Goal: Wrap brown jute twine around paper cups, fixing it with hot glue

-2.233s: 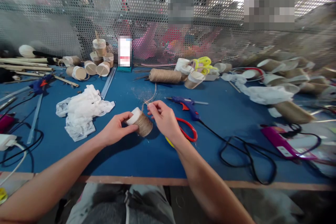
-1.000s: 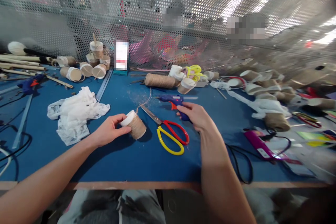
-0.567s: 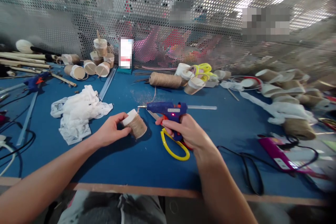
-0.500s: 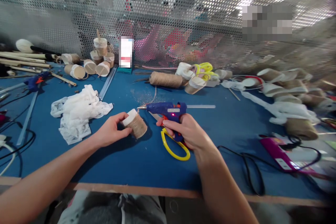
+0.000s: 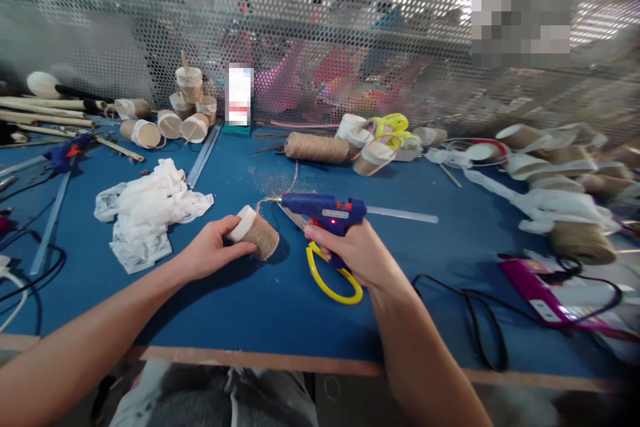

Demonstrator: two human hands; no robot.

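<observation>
My left hand [image 5: 213,247] grips a small twine-wrapped cup [image 5: 264,237] by its white-banded end, thumb and fingers on opposite sides. The cup is tilted over the table. In my right hand [image 5: 350,247] is a blue hot glue gun [image 5: 325,208], its red light lit and a clear glue stick [image 5: 403,214] sticking out of the back. Its metal nozzle points left, slightly apart from the cup, near a thin strand at the cup's upper edge. Yellow-handled scissors [image 5: 334,293] lie under the gun, their blades partly hidden by it.
Crumpled white lace [image 5: 150,210] lies left of the cup. A twine spool [image 5: 316,147], wrapped cups [image 5: 190,85] and a phone [image 5: 239,95] stand along the back. To the right are a purple power strip [image 5: 530,287], a black cable [image 5: 480,327] and white ribbon [image 5: 550,203]. Another glue gun [image 5: 67,152] lies left.
The glue gun's nozzle has drawn back a little to the right and up from the cup. My left hand still holds the cup in nearly the same place.
</observation>
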